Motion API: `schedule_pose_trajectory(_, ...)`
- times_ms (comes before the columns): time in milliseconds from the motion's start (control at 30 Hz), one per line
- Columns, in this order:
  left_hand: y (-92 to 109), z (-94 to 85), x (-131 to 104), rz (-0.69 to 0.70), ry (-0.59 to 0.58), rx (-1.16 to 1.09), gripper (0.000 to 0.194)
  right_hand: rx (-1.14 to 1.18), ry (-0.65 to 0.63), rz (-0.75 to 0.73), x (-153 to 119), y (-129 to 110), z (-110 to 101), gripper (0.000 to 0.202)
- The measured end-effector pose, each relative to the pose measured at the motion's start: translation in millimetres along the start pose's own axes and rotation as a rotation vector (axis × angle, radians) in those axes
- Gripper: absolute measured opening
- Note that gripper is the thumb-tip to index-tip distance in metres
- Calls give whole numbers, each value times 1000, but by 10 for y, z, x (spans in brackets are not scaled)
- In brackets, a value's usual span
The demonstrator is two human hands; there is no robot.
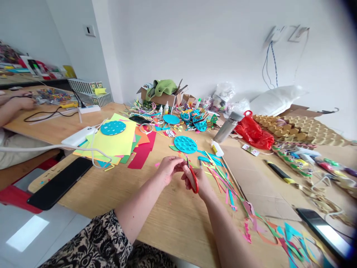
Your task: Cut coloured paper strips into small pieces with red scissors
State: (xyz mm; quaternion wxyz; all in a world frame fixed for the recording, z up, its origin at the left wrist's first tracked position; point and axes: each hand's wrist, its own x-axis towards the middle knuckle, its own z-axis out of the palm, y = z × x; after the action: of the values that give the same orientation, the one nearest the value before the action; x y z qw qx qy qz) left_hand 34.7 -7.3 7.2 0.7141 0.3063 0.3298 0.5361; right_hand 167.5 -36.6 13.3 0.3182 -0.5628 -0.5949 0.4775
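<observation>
In the head view, my right hand [201,179] is closed on a pair of scissors [194,183] with red handles, its dark blades pointing up and away from me. My left hand [168,169] is closed in a pinch beside the blade tips; whatever sits between its fingertips is too small to make out. Just beyond both hands lies a round blue paper disc [185,144] with raised bits on it. Thin coloured paper strips [219,171] are scattered to the right of my right hand.
Coloured paper sheets [111,143] are stacked at left, near a black phone [60,182] over the table's edge. A steel bottle [226,128], a glue bottle [217,149], a red plastic bag [252,132] and cardboard [256,182] lie right. Another person's arm [13,108] shows far left.
</observation>
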Motion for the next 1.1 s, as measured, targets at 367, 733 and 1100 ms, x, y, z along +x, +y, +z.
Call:
schedule_pose_trajectory(367, -22, 56, -44, 38, 21, 5, 18, 18, -1, 18, -5, -10, 3, 52)
schedule_pose_trajectory(733, -82, 73, -45, 5, 52, -15, 17, -7, -6, 33, 10, 18, 12, 52)
schedule_pose_trajectory(1100, -81, 54, -29, -10, 27, 12, 15, -9, -17, 29, 13, 41, 11, 51)
